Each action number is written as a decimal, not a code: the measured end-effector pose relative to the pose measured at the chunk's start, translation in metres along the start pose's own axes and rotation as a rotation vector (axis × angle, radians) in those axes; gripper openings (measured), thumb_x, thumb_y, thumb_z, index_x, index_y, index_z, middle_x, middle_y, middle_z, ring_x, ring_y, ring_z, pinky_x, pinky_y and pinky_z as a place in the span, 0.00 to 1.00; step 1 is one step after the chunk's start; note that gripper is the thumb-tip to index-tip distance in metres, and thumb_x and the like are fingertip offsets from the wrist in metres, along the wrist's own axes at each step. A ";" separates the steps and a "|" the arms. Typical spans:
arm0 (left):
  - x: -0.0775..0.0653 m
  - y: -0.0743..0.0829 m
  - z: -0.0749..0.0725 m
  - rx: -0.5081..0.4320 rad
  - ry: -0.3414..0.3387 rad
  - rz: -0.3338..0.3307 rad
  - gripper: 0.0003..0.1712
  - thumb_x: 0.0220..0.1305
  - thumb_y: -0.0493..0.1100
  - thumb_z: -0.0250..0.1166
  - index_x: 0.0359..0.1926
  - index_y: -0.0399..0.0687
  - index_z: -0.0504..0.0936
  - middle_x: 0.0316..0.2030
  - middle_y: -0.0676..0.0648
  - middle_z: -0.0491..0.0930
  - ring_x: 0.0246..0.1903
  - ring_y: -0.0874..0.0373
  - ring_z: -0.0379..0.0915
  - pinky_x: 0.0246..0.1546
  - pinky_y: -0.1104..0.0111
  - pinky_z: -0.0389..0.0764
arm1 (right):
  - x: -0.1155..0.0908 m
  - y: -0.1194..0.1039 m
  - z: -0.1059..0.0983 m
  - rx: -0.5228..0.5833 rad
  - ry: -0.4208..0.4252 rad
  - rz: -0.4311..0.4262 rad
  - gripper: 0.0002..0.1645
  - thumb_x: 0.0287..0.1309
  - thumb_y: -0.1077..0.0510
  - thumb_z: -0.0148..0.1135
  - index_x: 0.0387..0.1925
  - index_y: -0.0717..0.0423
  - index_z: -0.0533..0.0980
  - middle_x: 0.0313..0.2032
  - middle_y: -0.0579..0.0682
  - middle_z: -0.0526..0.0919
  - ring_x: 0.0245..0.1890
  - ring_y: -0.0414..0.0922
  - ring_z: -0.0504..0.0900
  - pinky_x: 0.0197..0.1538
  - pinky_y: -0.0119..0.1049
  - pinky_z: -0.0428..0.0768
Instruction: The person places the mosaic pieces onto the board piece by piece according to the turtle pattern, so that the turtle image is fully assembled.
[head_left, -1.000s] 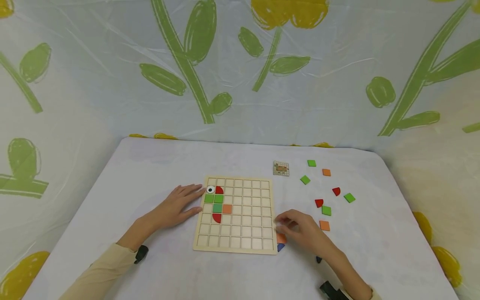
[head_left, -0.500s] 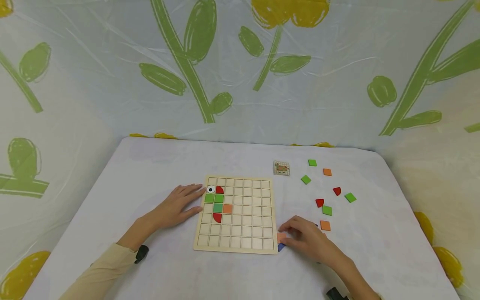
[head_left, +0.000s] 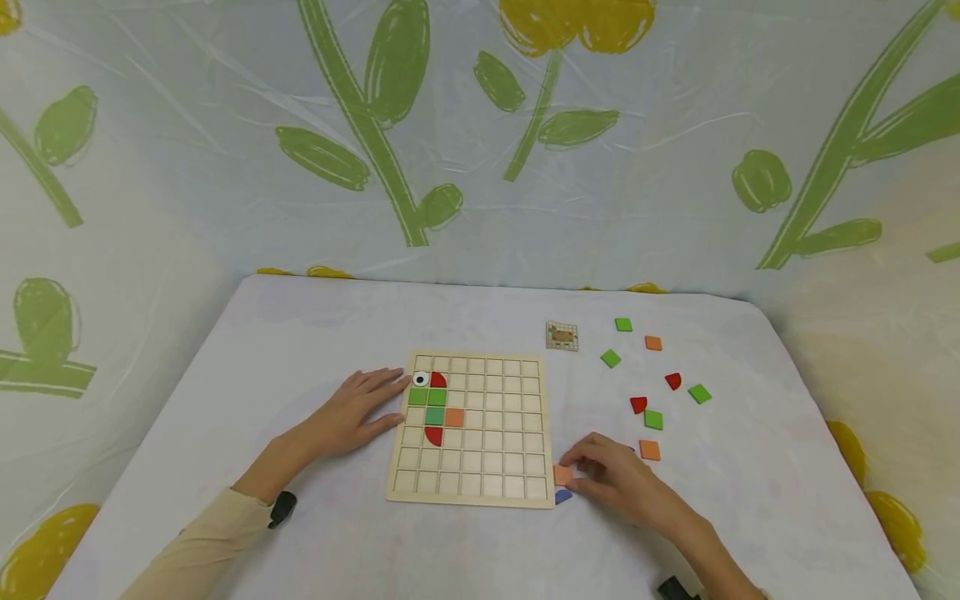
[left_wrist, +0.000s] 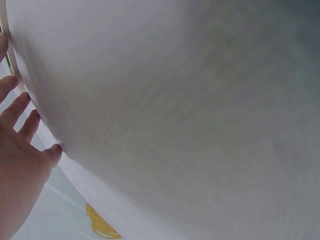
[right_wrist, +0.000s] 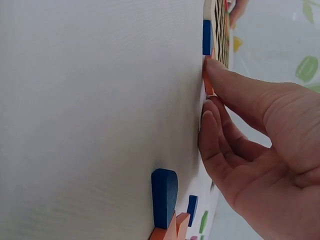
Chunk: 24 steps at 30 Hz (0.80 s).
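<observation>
A wooden grid board lies mid-table with several tiles in its left cells: an eye tile, green squares, red quarter-rounds and an orange square. My left hand rests flat at the board's left edge, fingers spread, fingertips at the rim. Beside the lower right edge, my right hand pinches an orange square tile between thumb and fingers; the right wrist view shows the thumb on this orange tile. A blue rounded piece lies just below it.
A small pattern card lies beyond the board's upper right corner. Loose green tiles, orange tiles and red quarter-rounds are scattered at right. In the right wrist view, blue pieces sit near the right hand.
My right hand has drawn slightly right and nearer from the board's right edge, its fingers now at the orange tile, which shows more fully. The left hand has stayed still.
</observation>
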<state>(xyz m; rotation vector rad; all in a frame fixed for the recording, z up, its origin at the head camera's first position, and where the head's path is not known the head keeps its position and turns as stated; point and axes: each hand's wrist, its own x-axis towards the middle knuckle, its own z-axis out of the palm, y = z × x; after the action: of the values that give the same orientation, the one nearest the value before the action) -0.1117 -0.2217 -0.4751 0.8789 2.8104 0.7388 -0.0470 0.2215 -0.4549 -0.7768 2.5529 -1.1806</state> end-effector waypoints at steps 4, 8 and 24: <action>0.000 -0.002 0.001 0.004 -0.011 -0.007 0.37 0.72 0.52 0.66 0.76 0.45 0.67 0.75 0.39 0.64 0.74 0.40 0.57 0.73 0.41 0.52 | 0.000 0.001 0.000 0.008 0.016 0.012 0.10 0.63 0.61 0.72 0.45 0.50 0.82 0.42 0.41 0.83 0.39 0.39 0.79 0.44 0.31 0.82; 0.001 -0.003 0.002 0.013 -0.008 0.000 0.38 0.72 0.52 0.66 0.76 0.45 0.67 0.74 0.40 0.65 0.74 0.40 0.58 0.73 0.42 0.53 | -0.001 0.002 0.001 0.009 0.034 0.014 0.13 0.62 0.64 0.72 0.48 0.52 0.83 0.43 0.42 0.84 0.40 0.39 0.81 0.45 0.32 0.83; 0.001 -0.002 0.000 0.012 0.005 0.008 0.38 0.71 0.52 0.67 0.76 0.44 0.68 0.74 0.39 0.65 0.73 0.39 0.59 0.72 0.43 0.58 | 0.003 0.000 0.001 -0.004 0.094 0.047 0.17 0.57 0.70 0.73 0.46 0.51 0.83 0.42 0.41 0.85 0.39 0.37 0.82 0.46 0.32 0.85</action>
<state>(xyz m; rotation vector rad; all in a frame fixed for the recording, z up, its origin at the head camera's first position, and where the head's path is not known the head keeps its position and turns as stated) -0.1135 -0.2229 -0.4761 0.8926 2.8197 0.7269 -0.0493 0.2189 -0.4560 -0.6731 2.6344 -1.2260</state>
